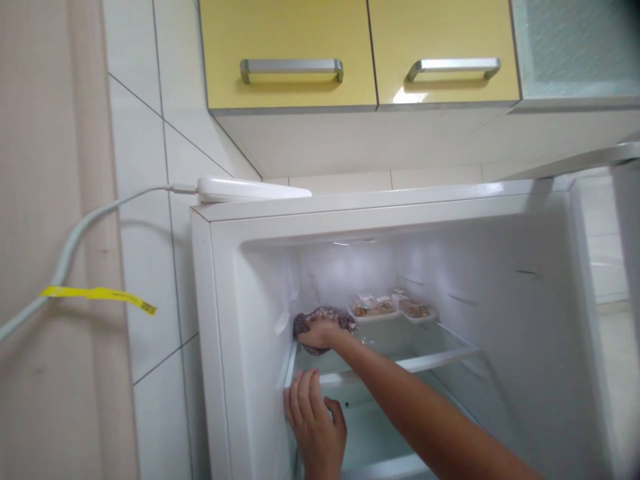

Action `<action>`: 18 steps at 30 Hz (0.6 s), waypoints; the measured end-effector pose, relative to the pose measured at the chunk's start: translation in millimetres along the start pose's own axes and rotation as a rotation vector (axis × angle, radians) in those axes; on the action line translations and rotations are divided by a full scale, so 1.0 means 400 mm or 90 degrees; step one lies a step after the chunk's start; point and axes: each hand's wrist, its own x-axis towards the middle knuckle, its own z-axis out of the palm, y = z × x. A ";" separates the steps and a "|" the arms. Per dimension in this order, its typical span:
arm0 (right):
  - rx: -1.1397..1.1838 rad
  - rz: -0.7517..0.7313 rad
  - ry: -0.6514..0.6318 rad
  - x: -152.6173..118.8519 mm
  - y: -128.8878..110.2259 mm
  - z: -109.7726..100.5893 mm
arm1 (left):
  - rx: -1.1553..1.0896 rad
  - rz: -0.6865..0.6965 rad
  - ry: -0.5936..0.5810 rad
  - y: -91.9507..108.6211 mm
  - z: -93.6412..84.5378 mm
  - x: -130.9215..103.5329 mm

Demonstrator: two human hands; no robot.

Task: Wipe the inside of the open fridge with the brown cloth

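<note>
Though partly beneath the right fingers, a dark bundle visible beyond them.

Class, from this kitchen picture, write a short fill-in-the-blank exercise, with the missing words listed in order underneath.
1. The person's ____ hand is on the dark bundle.
2. Higher or lower? The left hand is ____ in the picture than the other hand.
3. The food trays sit at the ____ of the shelf, not the front.
4. The handled cabinet doors above the fridge are ____.

Missing words: right; lower; back; yellow.
</note>
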 end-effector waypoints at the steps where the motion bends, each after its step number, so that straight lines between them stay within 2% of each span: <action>1: 0.003 -0.007 0.005 -0.024 -0.010 0.001 | 0.000 0.000 -0.002 -0.001 -0.001 0.001; 5: 0.021 -0.044 0.026 -0.145 -0.032 -0.010 | 0.003 0.014 -0.016 -0.007 -0.009 0.007; 9: 0.030 -0.059 0.061 -0.271 -0.017 -0.034 | 0.016 0.042 -0.035 -0.017 -0.024 0.015; 13: 0.035 -0.032 0.119 -0.375 0.033 -0.046 | 0.016 0.087 -0.084 -0.027 -0.049 0.029; 18: 0.031 -0.006 0.194 -0.472 0.142 -0.045 | 0.038 0.134 -0.101 -0.037 -0.067 0.044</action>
